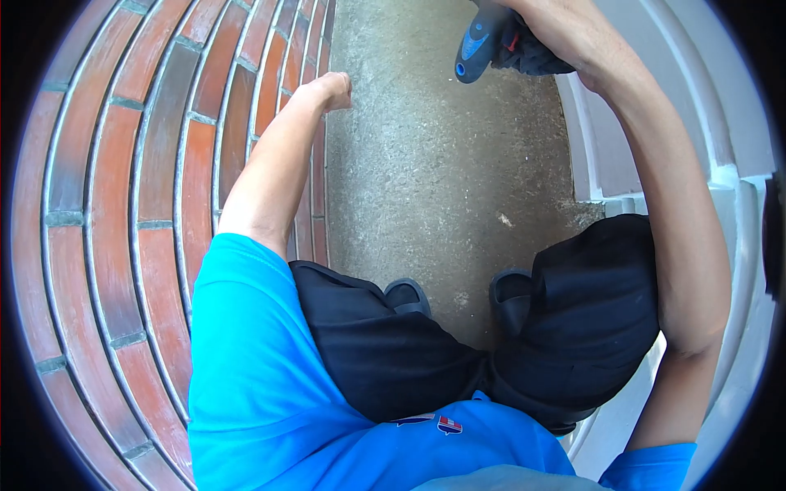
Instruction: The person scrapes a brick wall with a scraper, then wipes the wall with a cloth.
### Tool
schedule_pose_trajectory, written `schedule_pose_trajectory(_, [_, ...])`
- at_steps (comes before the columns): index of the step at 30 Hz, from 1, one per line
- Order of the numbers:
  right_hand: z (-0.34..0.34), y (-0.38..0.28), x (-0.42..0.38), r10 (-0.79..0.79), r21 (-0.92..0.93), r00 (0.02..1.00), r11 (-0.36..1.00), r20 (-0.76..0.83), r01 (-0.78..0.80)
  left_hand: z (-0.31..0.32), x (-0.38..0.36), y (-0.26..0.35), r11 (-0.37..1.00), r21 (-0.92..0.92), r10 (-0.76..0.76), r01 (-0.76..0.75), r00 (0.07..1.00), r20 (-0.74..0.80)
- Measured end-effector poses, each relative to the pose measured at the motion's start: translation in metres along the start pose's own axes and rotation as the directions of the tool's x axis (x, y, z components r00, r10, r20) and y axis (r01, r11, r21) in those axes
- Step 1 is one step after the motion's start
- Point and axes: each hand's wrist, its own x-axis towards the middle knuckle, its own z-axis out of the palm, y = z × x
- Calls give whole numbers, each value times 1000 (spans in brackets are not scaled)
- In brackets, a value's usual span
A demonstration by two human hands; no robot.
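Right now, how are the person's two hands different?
The right hand grips a blue and black power tool; the left hand holds nothing and is closed in a fist. The left hand is beside the brick wall, the right hand near the white wall. Both arms reach forward, bare below blue sleeves.

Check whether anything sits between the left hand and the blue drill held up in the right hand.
Nothing visible does. The left hand is pressed against the brick wall, the right hand grips the blue drill near the top edge, and between them only bare concrete floor shows.
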Motion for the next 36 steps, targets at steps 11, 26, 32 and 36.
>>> schedule_pose_trajectory(11, [4,2,-1,10,25,1000,1000,-18,-9,-12,-11,12,996,15,-93,92,992,83])
schedule_pose_trajectory(26, [6,12,9,36,-11,998,999,-48,-37,9,10,-1,999,17,-45,45,999,-6])
schedule_pose_trajectory(32, [5,11,14,97,-29,995,995,-20,-98,-6,-3,7,999,13,-43,42,996,75])
schedule_pose_trajectory(36, [-13,3,12,140,0,985,990,102,-140,18,27,-10,998,60,16,-9,994,-108])
